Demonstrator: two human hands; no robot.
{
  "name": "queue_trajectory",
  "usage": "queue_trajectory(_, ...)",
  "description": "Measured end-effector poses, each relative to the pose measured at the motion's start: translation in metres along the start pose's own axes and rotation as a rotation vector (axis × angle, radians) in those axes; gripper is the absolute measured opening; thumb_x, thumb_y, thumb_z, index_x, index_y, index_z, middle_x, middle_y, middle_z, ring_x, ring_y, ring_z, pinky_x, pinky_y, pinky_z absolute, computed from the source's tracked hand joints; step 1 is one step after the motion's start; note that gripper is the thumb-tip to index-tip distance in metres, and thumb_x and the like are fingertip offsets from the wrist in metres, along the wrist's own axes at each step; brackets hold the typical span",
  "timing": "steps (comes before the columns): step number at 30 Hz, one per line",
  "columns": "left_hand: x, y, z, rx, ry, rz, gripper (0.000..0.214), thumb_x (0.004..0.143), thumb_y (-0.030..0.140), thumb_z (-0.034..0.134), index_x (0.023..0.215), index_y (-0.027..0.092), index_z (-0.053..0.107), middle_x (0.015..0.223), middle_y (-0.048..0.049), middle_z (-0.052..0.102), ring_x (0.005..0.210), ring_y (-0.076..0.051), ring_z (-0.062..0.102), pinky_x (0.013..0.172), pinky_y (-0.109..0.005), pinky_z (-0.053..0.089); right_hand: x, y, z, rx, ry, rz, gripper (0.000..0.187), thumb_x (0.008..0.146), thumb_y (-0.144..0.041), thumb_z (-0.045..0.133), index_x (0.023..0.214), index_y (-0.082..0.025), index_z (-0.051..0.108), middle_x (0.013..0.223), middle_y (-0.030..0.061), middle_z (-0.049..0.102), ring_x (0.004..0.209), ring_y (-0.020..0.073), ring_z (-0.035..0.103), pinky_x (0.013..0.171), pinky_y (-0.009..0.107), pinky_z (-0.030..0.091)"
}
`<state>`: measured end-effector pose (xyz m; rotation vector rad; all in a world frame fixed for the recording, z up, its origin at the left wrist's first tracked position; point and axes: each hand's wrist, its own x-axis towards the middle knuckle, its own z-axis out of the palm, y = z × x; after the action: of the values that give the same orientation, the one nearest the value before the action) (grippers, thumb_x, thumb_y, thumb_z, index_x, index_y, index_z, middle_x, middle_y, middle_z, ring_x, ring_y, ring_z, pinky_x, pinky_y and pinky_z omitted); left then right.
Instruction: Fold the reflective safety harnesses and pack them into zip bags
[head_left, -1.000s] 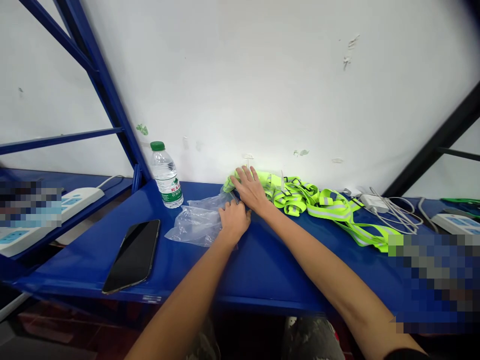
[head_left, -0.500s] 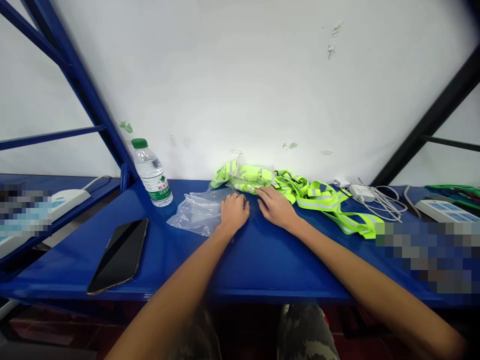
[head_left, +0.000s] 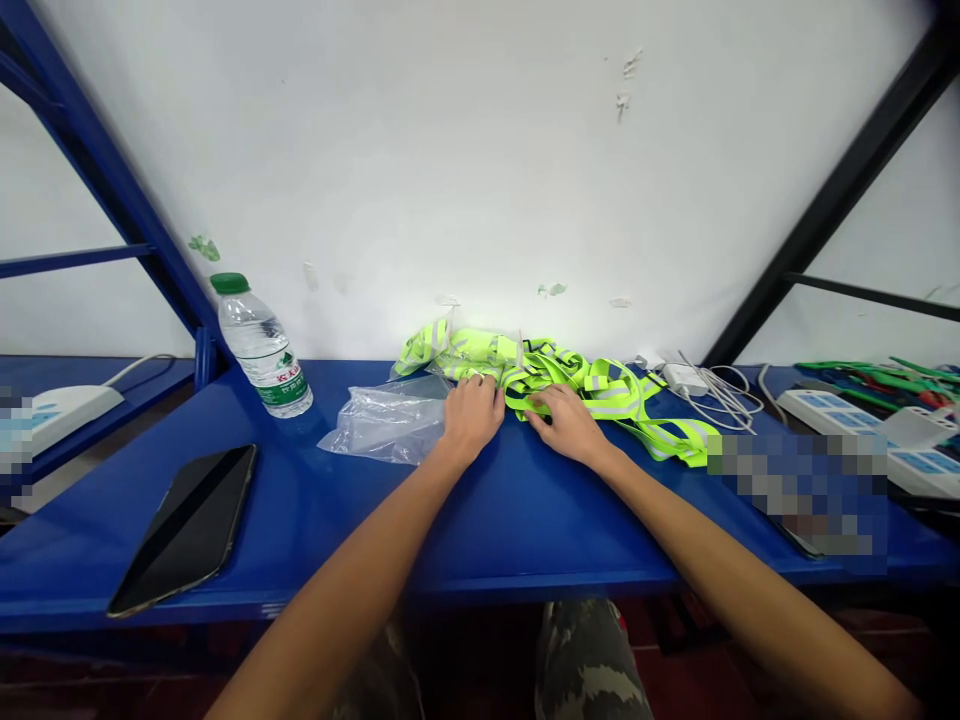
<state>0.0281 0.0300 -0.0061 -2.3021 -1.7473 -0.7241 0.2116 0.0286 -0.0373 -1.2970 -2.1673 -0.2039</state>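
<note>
**Neon-yellow reflective vest (head_left: 577, 375) under both hands, bunched at the back of the blue desk (head_left: 360, 530).**

Fingers of the right hand (head_left: 570, 425) curled onto a strap, fingers of the left hand (head_left: 472, 420) touching the vest's near edge, just beside a clear plastic bag (head_left: 382, 425); firm grip or mere contact impossible to tell from this view. Farther left, a water bottle (head_left: 262, 345) and a black smartphone (head_left: 184, 530); to the right, a white charger (head_left: 684, 380) with loose cables.
</note>
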Motion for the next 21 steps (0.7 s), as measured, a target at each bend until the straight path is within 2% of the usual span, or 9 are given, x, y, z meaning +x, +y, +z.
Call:
queue_trajectory(4, 0.001, 0.003, 0.006, -0.247, 0.042, -0.003, 0.042, 0.097, 0.045, 0.038, 0.121, 0.016, 0.057, 0.118, -0.0109, 0.066, 0.111, -0.022, 0.060, 0.095, -0.032, 0.045, -0.007, -0.016, -0.010, 0.158, -0.084, -0.101, 0.018, 0.087, -0.024, 0.058, 0.100, -0.016, 0.068, 0.100, 0.0101, 0.071, 0.099, 0.0252, 0.063, 0.092, 0.041, 0.049)
queue_trajectory(7, 0.004, 0.005, 0.009, -0.343, -0.026, 0.033, 0.055, 0.092, 0.051, 0.048, 0.133, 0.015, 0.050, 0.129, -0.0134, 0.062, 0.118, -0.024, 0.058, 0.098, -0.033, 0.044, -0.010, -0.026, -0.017, 0.325, -0.122, -0.127, 0.017, 0.084, -0.019, 0.058, 0.096, -0.019, 0.070, 0.099, 0.0067, 0.073, 0.096, 0.0224, 0.066, 0.090, 0.038, 0.050)
queue_trajectory(9, 0.006, 0.005, 0.008, -0.320, -0.091, 0.044, 0.043, 0.093, 0.044, 0.050, 0.126, 0.017, 0.057, 0.121, -0.0122, 0.067, 0.112, -0.025, 0.062, 0.095, -0.034, 0.046, -0.010, -0.030, -0.020, 0.447, -0.084, -0.114, 0.014, 0.082, -0.018, 0.059, 0.090, -0.020, 0.070, 0.096, 0.0052, 0.074, 0.095, 0.0210, 0.067, 0.090, 0.037, 0.051)
queue_trajectory(11, 0.007, 0.002, 0.004, -0.285, -0.090, 0.048, 0.028, 0.094, 0.032, 0.046, 0.111, 0.018, 0.064, 0.108, -0.0102, 0.071, 0.104, -0.024, 0.065, 0.090, -0.033, 0.047, -0.009, -0.030, -0.022, 0.525, 0.001, -0.080, 0.011, 0.082, -0.020, 0.058, 0.083, -0.020, 0.070, 0.095, 0.0053, 0.074, 0.094, 0.0203, 0.067, 0.091, 0.037, 0.051)
queue_trajectory(13, 0.007, -0.002, -0.003, -0.286, -0.012, 0.034, 0.024, 0.094, 0.026, 0.044, 0.103, 0.019, 0.065, 0.103, -0.0092, 0.071, 0.099, -0.024, 0.065, 0.086, -0.032, 0.046, -0.007, -0.027, -0.023, 0.533, 0.118, -0.014, 0.012, 0.083, -0.022, 0.058, 0.078, -0.020, 0.068, 0.094, 0.0059, 0.074, 0.093, 0.0207, 0.067, 0.090, 0.038, 0.051)
queue_trajectory(16, 0.007, -0.010, -0.017, -0.355, 0.172, -0.047, 0.023, 0.094, 0.026, 0.042, 0.101, 0.019, 0.064, 0.093, -0.0075, 0.071, 0.089, -0.022, 0.065, 0.081, -0.030, 0.046, -0.004, -0.018, -0.025, 0.473, 0.274, 0.111, 0.014, 0.084, -0.026, 0.057, 0.075, -0.020, 0.066, 0.089, 0.0061, 0.073, 0.089, 0.0212, 0.067, 0.087, 0.039, 0.052)
queue_trajectory(18, 0.006, -0.013, -0.025, -0.430, 0.316, -0.108, 0.024, 0.096, 0.025, 0.038, 0.095, 0.019, 0.062, 0.082, -0.0051, 0.069, 0.078, -0.020, 0.064, 0.077, -0.030, 0.045, -0.003, -0.012, -0.024, 0.433, 0.287, 0.177, 0.015, 0.085, -0.028, 0.056, 0.077, -0.020, 0.066, 0.086, 0.0059, 0.072, 0.086, 0.0213, 0.067, 0.085, 0.039, 0.052)
queue_trajectory(21, 0.005, -0.014, -0.031, -0.542, 0.506, -0.137, 0.024, 0.096, 0.023, 0.036, 0.089, 0.020, 0.058, 0.075, -0.0019, 0.066, 0.070, -0.017, 0.060, 0.073, -0.028, 0.043, -0.003, -0.005, -0.019, 0.369, 0.228, 0.239, 0.015, 0.083, -0.031, 0.057, 0.086, -0.019, 0.067, 0.093, 0.0069, 0.071, 0.089, 0.0226, 0.066, 0.085, 0.040, 0.052)
